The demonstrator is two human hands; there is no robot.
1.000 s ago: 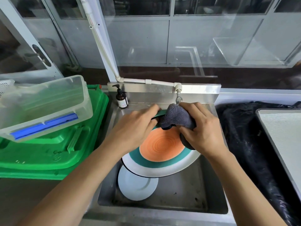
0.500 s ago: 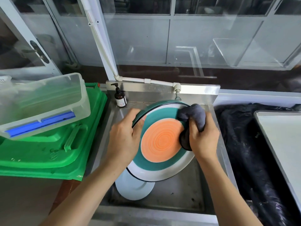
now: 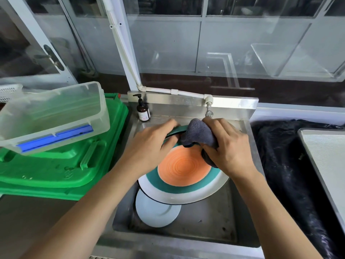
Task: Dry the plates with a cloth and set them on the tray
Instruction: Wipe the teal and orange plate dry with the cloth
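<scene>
Head: hands [image 3: 188, 144] gripping plate [image 3: 183, 181], cloth [image 3: 198, 134]

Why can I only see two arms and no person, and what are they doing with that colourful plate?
The camera sits on the person's head and looks down, so you only see their arms. The left hand holds the rim of the orange and green plate over a metal sink. The right hand grips a grey cloth and presses it on the plate's far edge to dry it. A small pale blue plate lies in the sink below. A brown soap bottle stands at the sink's back corner, and a clear box sits on a green lid on the left.
</scene>
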